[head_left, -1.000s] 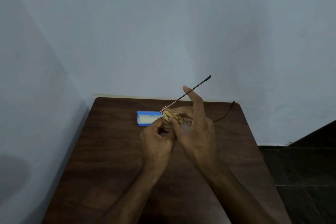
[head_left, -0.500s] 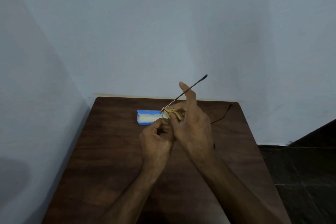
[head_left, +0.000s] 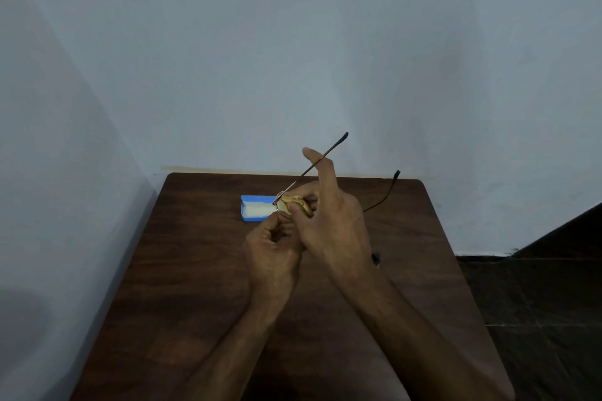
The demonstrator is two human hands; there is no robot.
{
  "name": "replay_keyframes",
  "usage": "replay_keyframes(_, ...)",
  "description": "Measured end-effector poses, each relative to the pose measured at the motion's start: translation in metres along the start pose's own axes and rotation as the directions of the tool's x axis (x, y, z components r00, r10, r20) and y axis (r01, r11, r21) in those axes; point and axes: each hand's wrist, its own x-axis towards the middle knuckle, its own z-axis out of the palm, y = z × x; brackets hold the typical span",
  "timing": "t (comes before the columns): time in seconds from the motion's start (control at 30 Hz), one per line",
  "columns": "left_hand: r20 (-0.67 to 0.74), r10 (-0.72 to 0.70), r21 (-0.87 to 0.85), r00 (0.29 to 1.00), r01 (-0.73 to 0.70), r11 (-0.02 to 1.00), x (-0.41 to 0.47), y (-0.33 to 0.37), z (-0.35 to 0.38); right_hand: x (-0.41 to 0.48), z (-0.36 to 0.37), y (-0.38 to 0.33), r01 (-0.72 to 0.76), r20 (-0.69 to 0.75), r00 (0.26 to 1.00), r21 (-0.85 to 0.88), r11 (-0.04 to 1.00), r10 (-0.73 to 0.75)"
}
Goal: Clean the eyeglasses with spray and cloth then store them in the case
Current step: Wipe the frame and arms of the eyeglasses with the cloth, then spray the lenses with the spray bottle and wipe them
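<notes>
I hold thin-framed eyeglasses (head_left: 312, 167) above the table, temple arms spread and pointing away from me. My left hand (head_left: 272, 247) grips the frame from below with curled fingers. My right hand (head_left: 329, 218) pinches a small yellow cloth (head_left: 298, 202) against a lens, its index finger sticking up. The lenses are mostly hidden by my fingers and the cloth. An open blue case (head_left: 255, 208) with a pale lining lies on the table just beyond my left hand. A small dark object (head_left: 375, 258) peeks out by my right wrist; I cannot tell what it is.
The dark wooden table (head_left: 182, 286) stands in a corner, with a pale wall behind it and another on the left. To the right, past the table's edge, lies dark floor (head_left: 537, 303).
Both hands with the glasses have shifted slightly. The raised temple arm and my right index finger have tilted a little, and the cloth has moved over the lens.
</notes>
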Motion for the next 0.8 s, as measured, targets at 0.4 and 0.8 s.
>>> replay_keyframes(0.4, -0.091, -0.179, -0.228, 0.980, 0.155, 0.961, 0.014, -0.015, -0.006, -0.005, -0.006, 0.011, -0.103, -0.033, 0.991, 0.433, 0.896, 0.129)
replay_keyframes(0.8, -0.124, -0.385, -0.447, 0.914, 0.295, 0.845, 0.027, -0.045, -0.013, -0.083, 0.063, 0.182, -0.505, 0.041, 0.860, 0.214, 0.836, 0.508)
